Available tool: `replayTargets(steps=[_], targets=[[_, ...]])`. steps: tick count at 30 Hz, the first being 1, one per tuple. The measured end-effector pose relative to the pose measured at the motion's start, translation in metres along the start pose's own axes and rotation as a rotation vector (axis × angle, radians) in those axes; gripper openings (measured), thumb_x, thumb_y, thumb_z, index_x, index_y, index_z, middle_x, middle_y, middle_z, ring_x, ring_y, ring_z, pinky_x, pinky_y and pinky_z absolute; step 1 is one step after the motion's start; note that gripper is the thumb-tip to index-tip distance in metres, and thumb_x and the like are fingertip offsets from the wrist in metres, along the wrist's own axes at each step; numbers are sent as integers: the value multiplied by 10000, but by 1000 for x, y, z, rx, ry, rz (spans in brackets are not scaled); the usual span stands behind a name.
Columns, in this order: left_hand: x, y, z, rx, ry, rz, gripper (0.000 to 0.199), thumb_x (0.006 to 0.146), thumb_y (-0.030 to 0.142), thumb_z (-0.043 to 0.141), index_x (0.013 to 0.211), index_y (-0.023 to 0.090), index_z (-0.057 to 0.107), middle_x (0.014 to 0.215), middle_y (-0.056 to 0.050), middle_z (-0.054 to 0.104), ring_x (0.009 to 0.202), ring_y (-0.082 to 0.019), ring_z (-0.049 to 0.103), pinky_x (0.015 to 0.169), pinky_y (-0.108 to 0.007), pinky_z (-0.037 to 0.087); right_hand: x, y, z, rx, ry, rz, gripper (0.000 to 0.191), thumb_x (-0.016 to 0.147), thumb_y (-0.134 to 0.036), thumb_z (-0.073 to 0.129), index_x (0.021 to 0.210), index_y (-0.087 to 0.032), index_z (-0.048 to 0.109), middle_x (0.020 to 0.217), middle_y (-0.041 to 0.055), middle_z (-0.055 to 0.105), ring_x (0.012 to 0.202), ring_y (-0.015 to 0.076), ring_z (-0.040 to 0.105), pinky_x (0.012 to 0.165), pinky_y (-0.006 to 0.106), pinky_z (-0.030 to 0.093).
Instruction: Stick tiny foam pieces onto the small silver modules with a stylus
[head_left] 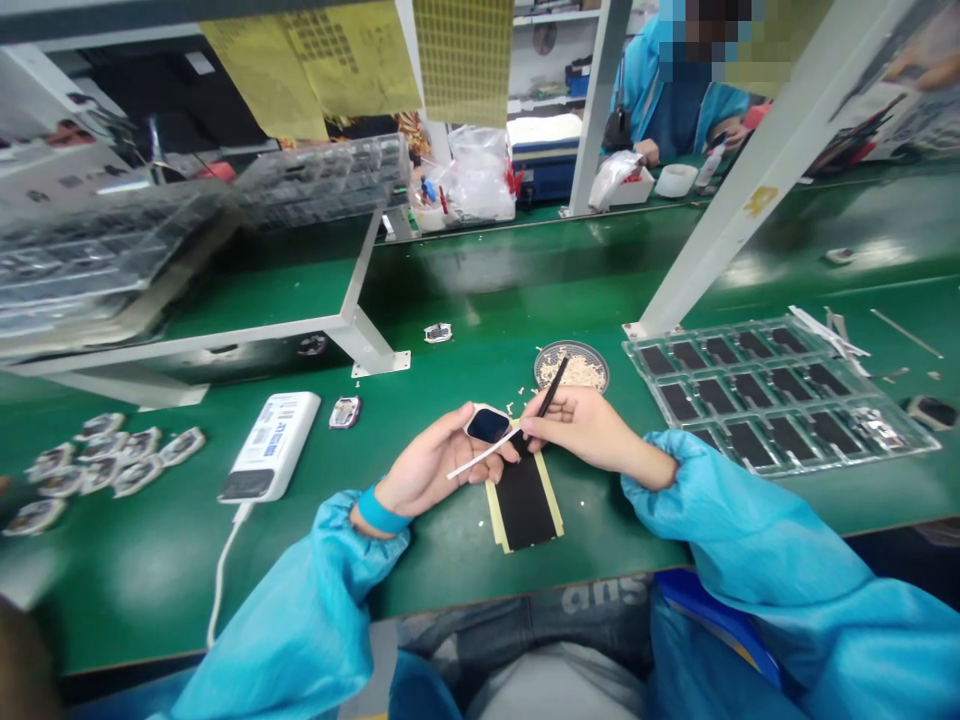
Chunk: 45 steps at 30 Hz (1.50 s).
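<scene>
A busy workshop here, shelves and hanging yellow sheets [463, 60] at the back, a co-worker [645, 85] in blue across the way, and up front a broad green desk [442, 570]. Centre stage, just above that desk: a small dark-screened device [489, 424], sitting in the left hand [424, 462], its long axis running roughly crosswise, tipping down towards the right hand [585, 430]. The left is nearest, its fingers curled narrowly around the edges; the right comes in from the device's other side. And those right fingers are pinched close on a slim black tool [553, 388], which slants up and away. A white strip [476, 460] runs from the right fingertips down and leftward, across the near side of the device (whether it is pinched or merely touching, I can't tell). Below the hands lies a black sheet [525, 510] with yellow edges; just beyond, a round dish [606, 376] of pale bits.
</scene>
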<state>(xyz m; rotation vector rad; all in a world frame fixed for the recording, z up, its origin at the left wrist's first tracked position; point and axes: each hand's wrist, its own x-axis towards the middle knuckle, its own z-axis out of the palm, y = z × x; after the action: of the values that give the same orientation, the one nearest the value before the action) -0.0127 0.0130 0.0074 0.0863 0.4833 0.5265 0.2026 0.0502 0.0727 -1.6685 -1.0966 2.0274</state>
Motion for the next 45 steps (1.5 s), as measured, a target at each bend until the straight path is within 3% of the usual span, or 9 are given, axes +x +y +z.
replayTargets(steps=[10, 14, 20, 23, 26, 32, 39, 42, 45], targets=[[1, 9, 4, -35, 206, 43, 497, 932, 564, 473, 1010, 143, 725, 1240, -171, 667, 997, -276, 686, 762, -336, 570, -14, -31, -35, -104, 1, -36, 322, 764, -394, 789, 887, -117, 678, 797, 54, 724, 678, 140, 713, 672, 256, 607], [3, 12, 2, -55, 305, 0, 483, 887, 570, 539, 1006, 139, 721, 1196, -183, 678, 966, -270, 684, 736, -346, 595, -58, -74, -101, -295, 380, -68, 290, 790, -362, 766, 908, -106, 696, 776, 88, 728, 690, 163, 720, 685, 271, 614], [-5, 10, 13, -91, 304, -37, 395, 793, 479, 704, 972, 128, 732, 1192, -188, 669, 958, -282, 673, 737, -351, 613, -121, -99, -245, -311, 1336, -158, 108, 775, -155, 703, 792, -62, 652, 652, 94, 674, 587, 171, 673, 612, 298, 601], [-9, 9, 16, -70, 266, -47, 398, 772, 434, 744, 1013, 117, 730, 1204, -181, 663, 970, -276, 664, 766, -340, 615, -133, -89, -288, -280, 1528, -128, 65, 781, -63, 620, 718, -68, 604, 574, 75, 620, 555, 169, 644, 583, 301, 587], [-11, 8, 12, -59, 250, -27, 423, 783, 447, 740, 1043, 114, 715, 1194, -183, 663, 980, -275, 660, 775, -335, 615, -139, -80, -300, -269, 1559, -85, 60, 727, -20, 628, 702, -69, 607, 522, 65, 589, 513, 186, 615, 543, 322, 567], [-7, 0, 6, 79, 244, 90, 464, 787, 364, 782, 1173, 172, 610, 1149, -119, 673, 955, -201, 672, 763, -247, 592, -115, -81, -256, -298, 1370, -232, 153, 786, -121, 670, 924, -56, 678, 703, 70, 673, 634, 150, 671, 661, 273, 599], [4, -16, 8, 343, 269, 234, 644, 752, 329, 830, 1254, 172, 458, 1006, -75, 693, 824, -162, 709, 619, -158, 504, -37, -69, -97, -141, 475, -353, 401, 766, -373, 809, 1054, -119, 694, 860, 86, 727, 722, 174, 726, 706, 307, 639], [5, -19, 9, 388, 286, 255, 709, 797, 383, 782, 1375, 163, 435, 994, -83, 693, 784, -164, 713, 530, -151, 452, -11, -64, -46, -143, 267, -314, 342, 782, -356, 801, 1005, -121, 691, 820, 77, 732, 718, 168, 732, 711, 286, 637], [6, -20, 9, 406, 314, 256, 639, 806, 388, 766, 1333, 121, 523, 926, -82, 697, 730, -149, 705, 483, -141, 425, 4, -55, -22, -134, 161, -291, 295, 787, -336, 797, 957, -124, 682, 824, 72, 732, 708, 156, 727, 701, 277, 637]])
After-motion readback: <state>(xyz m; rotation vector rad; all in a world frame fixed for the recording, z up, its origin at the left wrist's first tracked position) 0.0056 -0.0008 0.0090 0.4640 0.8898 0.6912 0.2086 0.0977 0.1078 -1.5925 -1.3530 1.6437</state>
